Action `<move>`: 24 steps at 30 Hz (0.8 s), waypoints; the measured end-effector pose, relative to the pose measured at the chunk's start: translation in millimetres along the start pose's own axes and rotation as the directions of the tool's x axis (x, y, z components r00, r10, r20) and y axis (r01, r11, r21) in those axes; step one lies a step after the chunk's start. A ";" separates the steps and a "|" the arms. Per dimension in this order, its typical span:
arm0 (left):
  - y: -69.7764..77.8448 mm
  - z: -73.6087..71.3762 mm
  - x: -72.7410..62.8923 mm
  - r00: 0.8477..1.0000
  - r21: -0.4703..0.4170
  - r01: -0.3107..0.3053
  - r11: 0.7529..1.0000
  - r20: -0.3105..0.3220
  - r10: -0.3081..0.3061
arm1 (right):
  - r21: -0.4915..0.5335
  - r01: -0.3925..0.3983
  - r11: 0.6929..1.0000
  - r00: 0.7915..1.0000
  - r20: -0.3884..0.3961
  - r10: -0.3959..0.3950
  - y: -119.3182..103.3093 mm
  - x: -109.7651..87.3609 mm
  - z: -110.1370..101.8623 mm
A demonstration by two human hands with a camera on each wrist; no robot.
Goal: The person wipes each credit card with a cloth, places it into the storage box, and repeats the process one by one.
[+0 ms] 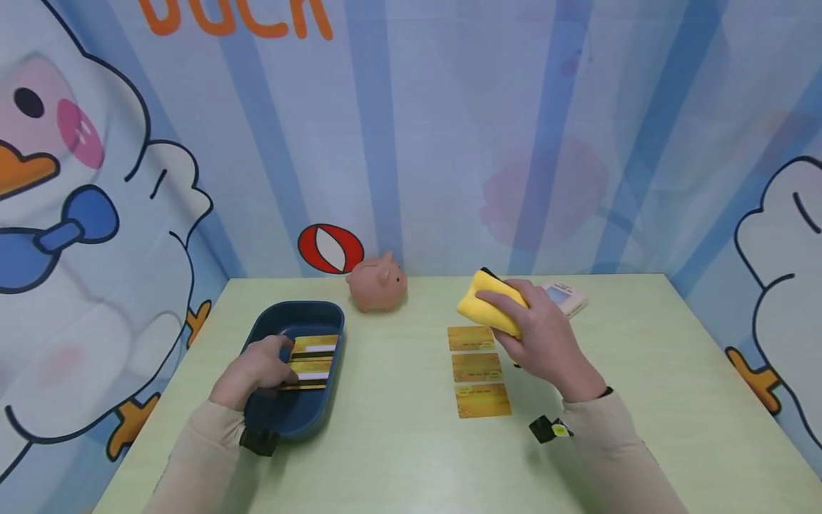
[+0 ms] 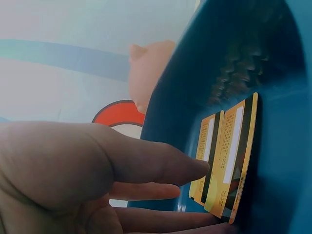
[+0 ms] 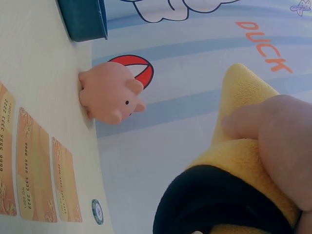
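Observation:
My left hand [image 1: 260, 371] reaches into the dark blue tray [image 1: 337, 400], its fingertips at the left ends of two gold cards [image 1: 315, 348] with dark stripes and white strips. In the left wrist view, one fingertip overlaps the face of a card [image 2: 233, 161], while other fingers extend below it. Bunched in my right hand [image 1: 542, 343] is a yellow fuzzy cloth [image 1: 488, 303] with a black part, raised over the table. Three gold cards [image 1: 481, 401] lie in a column below and left of that hand. Its thumb presses into the cloth [image 3: 243, 90] in the right wrist view.
A pink piggy bank [image 1: 377, 285] stands at the back, right of the tray. Behind my right hand lies a pale device with a small screen [image 1: 574, 303]. A round green-and-white chip [image 3: 97, 211] sits beyond the cards. A printed curtain [image 1: 437, 143] hangs behind the table.

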State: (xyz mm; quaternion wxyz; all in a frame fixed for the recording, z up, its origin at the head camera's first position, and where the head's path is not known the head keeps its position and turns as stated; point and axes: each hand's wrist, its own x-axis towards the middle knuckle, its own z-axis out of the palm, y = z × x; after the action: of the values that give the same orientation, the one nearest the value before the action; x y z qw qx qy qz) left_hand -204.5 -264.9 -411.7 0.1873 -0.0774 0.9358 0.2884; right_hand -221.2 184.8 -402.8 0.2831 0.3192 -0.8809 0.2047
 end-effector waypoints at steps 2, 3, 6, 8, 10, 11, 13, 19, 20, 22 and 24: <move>0.4 0.1 -0.4 1.000 0.003 0.001 1.000 -0.004 -0.001 | -0.001 0.001 1.000 1.000 0.000 -0.001 -0.1 0.1 -0.5; 0.7 0.0 -0.5 1.000 0.004 0.001 1.000 -0.006 -0.001 | -0.002 0.001 1.000 1.000 -0.001 -0.001 -0.1 0.2 -0.8; 1.3 0.1 -1.2 1.000 0.012 0.002 1.000 -0.011 -0.002 | -0.004 0.001 1.000 1.000 0.000 -0.001 -0.1 0.4 -1.4; 1.5 0.2 -1.7 1.000 0.016 0.005 1.000 -0.014 -0.005 | -0.004 0.000 1.000 1.000 0.000 0.000 0.1 0.5 -1.8; 1.5 0.4 -2.3 1.000 0.019 0.006 1.000 -0.016 -0.006 | -0.004 0.000 1.000 1.000 0.001 0.000 0.2 0.6 -2.0; 1.6 0.4 -2.6 1.000 0.019 0.006 1.000 -0.018 -0.005 | -0.005 0.000 1.000 1.000 0.001 0.000 0.3 0.6 -2.2; 1.6 0.1 -3.3 1.000 0.022 0.001 1.000 -0.020 -0.001 | -0.004 -0.001 1.000 1.000 0.002 0.001 0.5 0.5 -2.5; 9.6 -4.6 -8.3 0.995 0.141 -0.060 0.988 -0.069 0.071 | 0.003 -0.009 1.000 1.000 -0.007 0.009 2.0 -1.1 -3.2; 13.0 -5.6 -9.5 0.993 0.162 -0.071 0.984 -0.086 0.085 | 0.003 -0.012 1.000 1.000 -0.009 0.012 2.6 -1.5 -3.1; 21.5 -7.0 -12.5 0.986 0.185 -0.091 0.979 -0.121 0.114 | 0.006 -0.017 1.000 1.000 -0.014 0.017 3.8 -2.2 -3.1; 32.0 -7.2 -16.2 0.977 0.176 -0.111 0.978 -0.159 0.140 | 0.007 -0.020 1.000 1.000 -0.017 0.020 5.0 -2.8 -2.8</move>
State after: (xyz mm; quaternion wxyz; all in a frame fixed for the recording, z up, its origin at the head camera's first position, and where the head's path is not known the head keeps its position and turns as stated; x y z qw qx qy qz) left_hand -199.9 -242.1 -383.5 0.0939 -0.0265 0.9722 0.2128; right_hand -221.8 191.1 -403.4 0.2876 0.3094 -0.8810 0.2132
